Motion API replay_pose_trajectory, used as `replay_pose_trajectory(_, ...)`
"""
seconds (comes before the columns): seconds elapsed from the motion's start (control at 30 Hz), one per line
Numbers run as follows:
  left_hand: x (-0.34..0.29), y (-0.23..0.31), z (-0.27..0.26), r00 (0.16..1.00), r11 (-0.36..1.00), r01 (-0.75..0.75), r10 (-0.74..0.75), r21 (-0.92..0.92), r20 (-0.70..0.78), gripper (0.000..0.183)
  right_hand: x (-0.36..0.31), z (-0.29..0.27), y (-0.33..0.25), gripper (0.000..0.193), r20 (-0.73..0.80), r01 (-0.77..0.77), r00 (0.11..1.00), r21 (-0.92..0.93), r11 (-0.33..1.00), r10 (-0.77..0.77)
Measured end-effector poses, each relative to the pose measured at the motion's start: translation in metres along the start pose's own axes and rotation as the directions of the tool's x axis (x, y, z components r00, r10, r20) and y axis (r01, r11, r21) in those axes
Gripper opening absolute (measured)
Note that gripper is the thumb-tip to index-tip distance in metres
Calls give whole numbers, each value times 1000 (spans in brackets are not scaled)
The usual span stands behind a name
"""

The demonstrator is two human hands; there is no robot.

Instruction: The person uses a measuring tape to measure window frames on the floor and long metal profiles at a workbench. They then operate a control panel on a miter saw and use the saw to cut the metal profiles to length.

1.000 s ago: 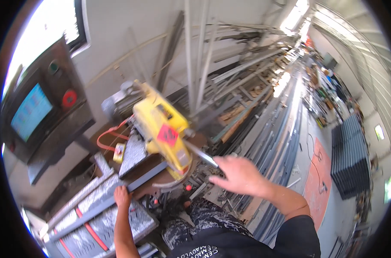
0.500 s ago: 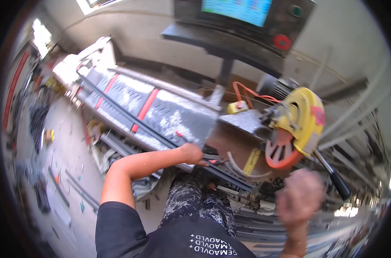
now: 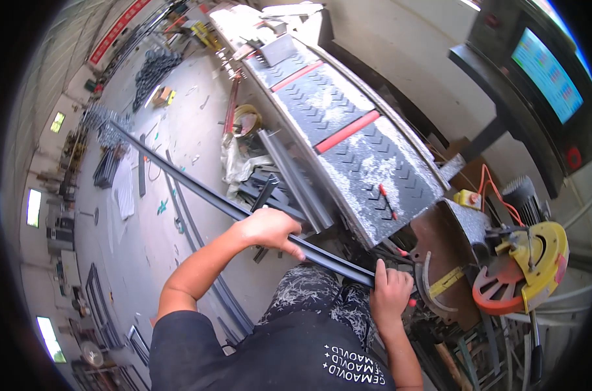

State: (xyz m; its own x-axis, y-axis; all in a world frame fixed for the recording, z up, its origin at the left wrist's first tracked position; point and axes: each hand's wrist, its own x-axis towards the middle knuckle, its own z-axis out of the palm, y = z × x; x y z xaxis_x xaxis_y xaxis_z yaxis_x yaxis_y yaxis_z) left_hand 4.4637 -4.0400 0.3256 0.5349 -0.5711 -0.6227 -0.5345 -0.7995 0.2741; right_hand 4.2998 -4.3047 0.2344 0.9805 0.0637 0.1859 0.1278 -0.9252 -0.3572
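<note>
A long dark metal profile [image 3: 198, 186] slants from the far left down to my lap, off the roller table. My left hand [image 3: 270, 231] is closed around it a little beyond its near end. At that near end is my right hand [image 3: 390, 290], its fingers curled against the profile's tip; the underside of this grip is hidden. To the right stands a cut-off saw [image 3: 530, 267] with a yellow guard and an orange-red lower cover. The roller table [image 3: 348, 163], dusted with white shavings, has red strips across it and a small red-and-black tool [image 3: 388, 201] on top.
More grey profiles [image 3: 296, 182] lean beside the table's near side. Long strips [image 3: 198, 234] lie on the floor at left. A control screen [image 3: 547, 75] on a dark stand is at the upper right. Offcuts and bars crowd below the saw.
The profile has come off the roller table and swung left over the floor. My right hand has moved from beside the saw handle to the profile's near end. The view has turned left.
</note>
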Motion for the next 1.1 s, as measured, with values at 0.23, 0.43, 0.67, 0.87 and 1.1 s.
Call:
replay_pose_trajectory(0.23, -52, -94, 88, 952, 978, -31, -33, -206, -304, 44, 94, 5, -88, 27, 120, 274, 961, -278, 921, -249)
replay_pose_trajectory(0.43, -79, -185, 134, 771, 974, -59, -96, -221, -629, 41, 160, 37, -209, 34, 364, 548, 832, -415, 726, -420)
replay_pose_trajectory(0.67, -70, -279, 150, 699, 876, -15, -335, -481, -632, 41, 203, 40, -314, 37, -25, 732, 673, -124, 670, -739)
replay_pose_trajectory(0.87, -27, -331, 159, 644, 775, -2, -482, -631, -594, 41, 168, 84, -264, 20, -75, 425, 905, 196, 884, -418)
replay_pose_trajectory(1.1, 7, -345, 158, 676, 749, 53, -514, -660, -529, 45, 79, 168, -112, 16, 329, -259, 924, 170, 951, 193)
